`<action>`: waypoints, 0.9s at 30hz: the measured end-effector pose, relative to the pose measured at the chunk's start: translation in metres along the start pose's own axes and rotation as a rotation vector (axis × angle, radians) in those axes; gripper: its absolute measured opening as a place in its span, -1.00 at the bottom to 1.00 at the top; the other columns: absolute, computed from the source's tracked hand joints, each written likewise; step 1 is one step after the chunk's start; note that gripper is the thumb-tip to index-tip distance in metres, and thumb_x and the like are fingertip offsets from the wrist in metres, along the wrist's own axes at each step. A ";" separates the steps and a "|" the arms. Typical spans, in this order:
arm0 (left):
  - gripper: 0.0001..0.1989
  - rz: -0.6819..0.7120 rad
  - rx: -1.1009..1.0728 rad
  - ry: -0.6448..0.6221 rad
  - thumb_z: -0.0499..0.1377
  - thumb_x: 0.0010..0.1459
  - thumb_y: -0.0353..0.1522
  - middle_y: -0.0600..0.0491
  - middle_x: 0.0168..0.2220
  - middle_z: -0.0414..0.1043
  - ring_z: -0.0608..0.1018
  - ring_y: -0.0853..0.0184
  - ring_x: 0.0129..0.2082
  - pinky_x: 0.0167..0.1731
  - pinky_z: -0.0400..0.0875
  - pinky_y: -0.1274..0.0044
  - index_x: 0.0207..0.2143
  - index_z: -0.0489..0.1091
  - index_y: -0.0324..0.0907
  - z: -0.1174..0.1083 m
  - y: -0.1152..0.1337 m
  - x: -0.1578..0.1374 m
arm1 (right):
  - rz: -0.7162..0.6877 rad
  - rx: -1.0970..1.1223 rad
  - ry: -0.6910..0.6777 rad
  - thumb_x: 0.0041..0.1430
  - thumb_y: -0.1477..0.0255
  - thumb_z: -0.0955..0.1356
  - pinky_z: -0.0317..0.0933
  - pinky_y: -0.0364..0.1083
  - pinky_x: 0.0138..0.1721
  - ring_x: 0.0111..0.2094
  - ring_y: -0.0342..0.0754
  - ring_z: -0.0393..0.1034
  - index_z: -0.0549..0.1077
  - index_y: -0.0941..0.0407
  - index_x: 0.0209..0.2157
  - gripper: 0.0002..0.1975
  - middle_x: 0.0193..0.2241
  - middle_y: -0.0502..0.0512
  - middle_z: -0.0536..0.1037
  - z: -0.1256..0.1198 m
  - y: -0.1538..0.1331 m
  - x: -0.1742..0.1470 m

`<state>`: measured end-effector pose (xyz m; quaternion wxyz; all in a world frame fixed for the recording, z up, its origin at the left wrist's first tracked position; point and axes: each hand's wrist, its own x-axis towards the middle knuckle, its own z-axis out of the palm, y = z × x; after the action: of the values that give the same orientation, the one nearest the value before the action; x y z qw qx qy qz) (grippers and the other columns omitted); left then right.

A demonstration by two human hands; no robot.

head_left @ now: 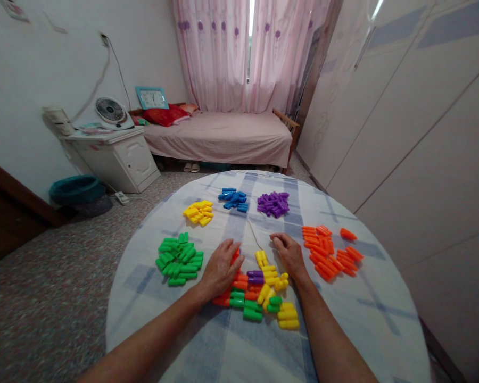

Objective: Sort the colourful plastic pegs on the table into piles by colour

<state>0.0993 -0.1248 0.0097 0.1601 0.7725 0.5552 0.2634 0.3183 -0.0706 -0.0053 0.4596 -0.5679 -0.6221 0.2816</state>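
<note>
Plastic bullet-shaped building blocks are joined into a multicoloured piece [252,290] on the table before me, with orange, green, purple and yellow parts. My left hand [222,268] lies over its orange left side, fingers stretched out and partly covering the blocks. Beyond the yellow blocks [270,274] at its right, my right hand [289,254] rests near the cloth with its fingers curled and thumb and forefinger together. Whatever the fingertips may hold is too small to tell. A thin white string [255,235] lies between the two hands.
Loose blocks lie in piles by colour: green [179,259], yellow [198,213], blue [234,199], purple [273,204] and orange [323,252]. A checked cloth covers the round table [143,319]. A bed [223,133] and a wardrobe [423,159] stand beyond it.
</note>
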 end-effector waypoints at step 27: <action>-0.76 0.304 0.198 -0.259 0.20 -0.05 -0.39 0.02 -0.27 0.44 0.42 0.26 -0.20 -0.15 0.27 0.46 -0.24 0.41 -0.15 0.005 0.034 0.043 | -0.022 -0.002 -0.017 0.08 0.30 0.23 0.23 -0.11 -0.24 -0.29 -0.05 0.40 0.49 0.14 -0.31 -0.72 -0.32 0.10 0.55 0.000 0.001 0.000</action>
<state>0.1392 -0.0949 0.0335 0.1120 0.8866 0.4304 0.1271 0.3187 -0.0699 -0.0067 0.4566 -0.5591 -0.6325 0.2809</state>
